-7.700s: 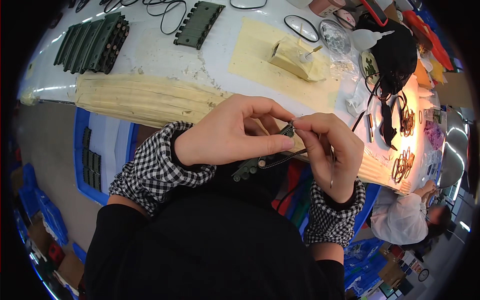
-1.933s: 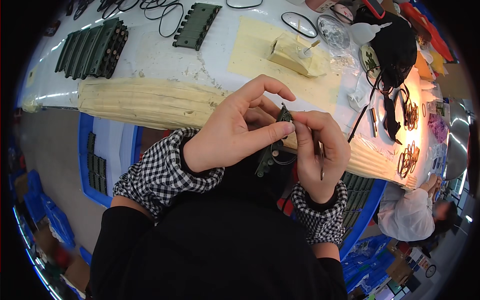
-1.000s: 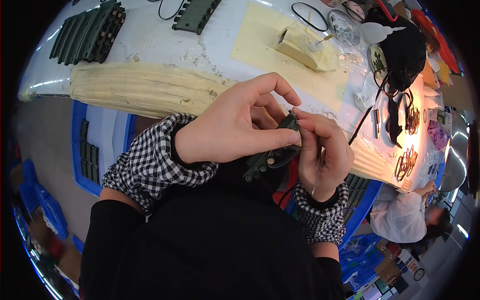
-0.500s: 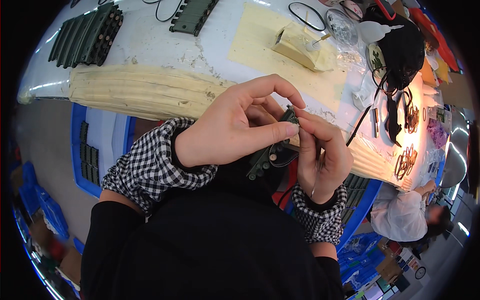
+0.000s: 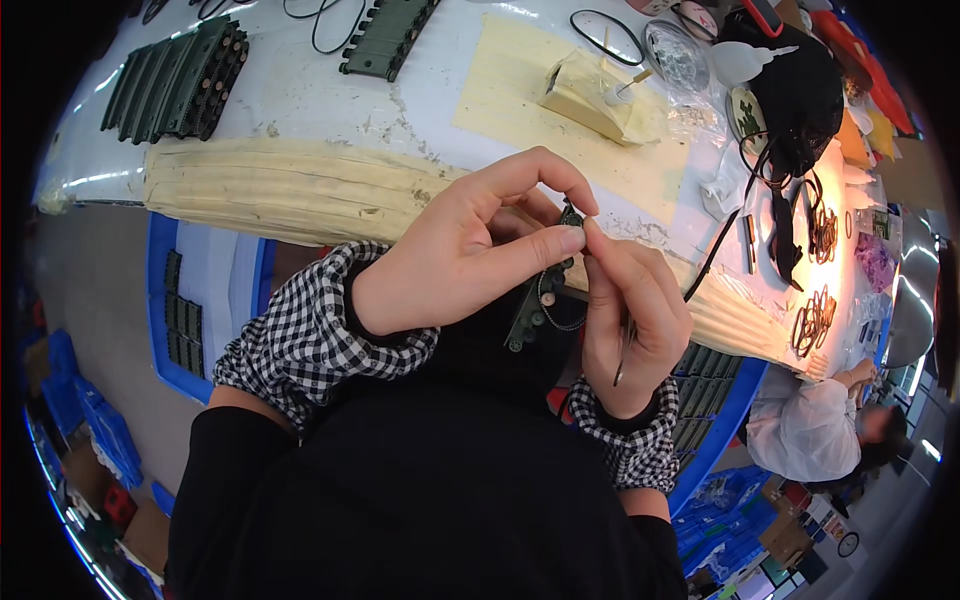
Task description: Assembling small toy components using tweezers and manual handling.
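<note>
My left hand [image 5: 470,240] is closed around a narrow dark green model part [image 5: 525,315] with small round wheels along its side, pinching its upper end between thumb and fingers. The part slants down in front of my body. A thin dark toothed band [image 5: 565,326] hangs in a loop from it. My right hand [image 5: 637,310] is closed, its thumb and forefinger pressed against the part's upper end; what the fingertips pinch is hidden. A slim metal tool [image 5: 624,352] is tucked in the right palm, its end pointing down.
Stacked green ribbed parts [image 5: 175,80] lie at the table's far left, another green part [image 5: 390,38] beyond my hands. A taped block [image 5: 600,100] holds a small cup with a stick. Black cords [image 5: 820,230] lie right. Blue trays [image 5: 165,340] flank me below the table. Another person [image 5: 805,430] sits right.
Both hands have shifted slightly left with the green part, which now hangs more upright. The right hand has turned a little, and the metal tool in its palm shows more.
</note>
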`<action>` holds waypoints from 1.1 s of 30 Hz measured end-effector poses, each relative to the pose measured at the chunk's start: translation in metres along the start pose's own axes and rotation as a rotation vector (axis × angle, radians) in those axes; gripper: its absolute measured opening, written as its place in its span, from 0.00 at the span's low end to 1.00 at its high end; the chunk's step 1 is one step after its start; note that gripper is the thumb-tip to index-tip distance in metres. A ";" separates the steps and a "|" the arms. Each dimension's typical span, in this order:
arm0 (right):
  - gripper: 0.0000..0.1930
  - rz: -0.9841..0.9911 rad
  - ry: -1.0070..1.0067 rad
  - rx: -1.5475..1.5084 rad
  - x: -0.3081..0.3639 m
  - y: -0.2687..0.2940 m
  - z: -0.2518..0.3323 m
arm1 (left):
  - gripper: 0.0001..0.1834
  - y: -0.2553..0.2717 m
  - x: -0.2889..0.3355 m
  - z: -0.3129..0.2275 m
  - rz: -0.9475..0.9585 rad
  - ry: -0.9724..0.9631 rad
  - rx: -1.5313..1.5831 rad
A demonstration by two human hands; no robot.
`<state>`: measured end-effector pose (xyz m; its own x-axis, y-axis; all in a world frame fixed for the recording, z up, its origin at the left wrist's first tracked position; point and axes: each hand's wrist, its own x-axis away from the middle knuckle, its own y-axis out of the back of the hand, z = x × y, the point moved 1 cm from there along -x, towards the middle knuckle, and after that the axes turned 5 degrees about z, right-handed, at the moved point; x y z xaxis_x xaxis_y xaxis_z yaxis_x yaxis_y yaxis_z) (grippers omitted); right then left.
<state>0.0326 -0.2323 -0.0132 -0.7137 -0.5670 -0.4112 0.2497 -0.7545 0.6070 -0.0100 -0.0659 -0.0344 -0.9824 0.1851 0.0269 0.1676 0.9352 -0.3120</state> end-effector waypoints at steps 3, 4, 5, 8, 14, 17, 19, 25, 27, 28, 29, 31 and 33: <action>0.09 0.030 -0.125 -0.044 0.007 0.000 0.005 | 0.10 0.000 -0.001 0.003 -0.045 -0.021 0.010; 0.09 0.033 -0.199 -0.092 0.011 0.000 0.010 | 0.09 0.001 -0.002 0.002 -0.064 -0.013 0.028; 0.09 0.057 -0.162 -0.077 0.009 0.003 0.010 | 0.09 0.001 -0.003 0.000 -0.080 -0.013 0.024; 0.10 0.151 -0.087 -0.034 0.003 0.012 0.014 | 0.08 0.005 -0.003 -0.004 -0.127 -0.031 -0.030; 0.09 0.200 0.000 0.068 0.004 0.011 0.021 | 0.09 0.012 -0.007 -0.002 -0.198 -0.100 -0.073; 0.06 0.194 -0.117 -0.084 0.008 0.007 0.017 | 0.08 0.011 -0.006 -0.002 -0.209 -0.070 0.001; 0.06 0.166 -0.266 -0.250 0.013 0.006 0.010 | 0.08 0.012 -0.005 -0.003 -0.203 -0.048 0.020; 0.06 0.215 -0.146 -0.154 0.009 0.006 0.023 | 0.09 0.012 -0.006 -0.001 -0.200 -0.096 -0.073; 0.08 0.166 -0.062 -0.055 0.010 0.004 0.021 | 0.09 0.011 -0.006 -0.003 -0.200 -0.061 -0.001; 0.09 0.156 -0.082 -0.053 0.012 0.005 0.021 | 0.09 0.011 -0.006 -0.003 -0.206 -0.057 -0.020; 0.09 0.149 -0.067 -0.041 0.013 0.005 0.021 | 0.09 0.011 -0.006 -0.003 -0.213 -0.053 -0.039; 0.08 0.132 -0.039 -0.015 0.016 0.006 0.019 | 0.09 0.011 -0.007 -0.001 -0.229 -0.082 -0.047; 0.08 0.142 -0.022 0.025 0.014 0.007 0.019 | 0.09 0.010 -0.010 0.005 -0.249 -0.149 -0.025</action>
<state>0.0119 -0.2392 -0.0012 -0.6870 -0.6596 -0.3050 0.3329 -0.6588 0.6747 0.0013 -0.0595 -0.0423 -0.9946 -0.0960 -0.0404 -0.0802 0.9538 -0.2897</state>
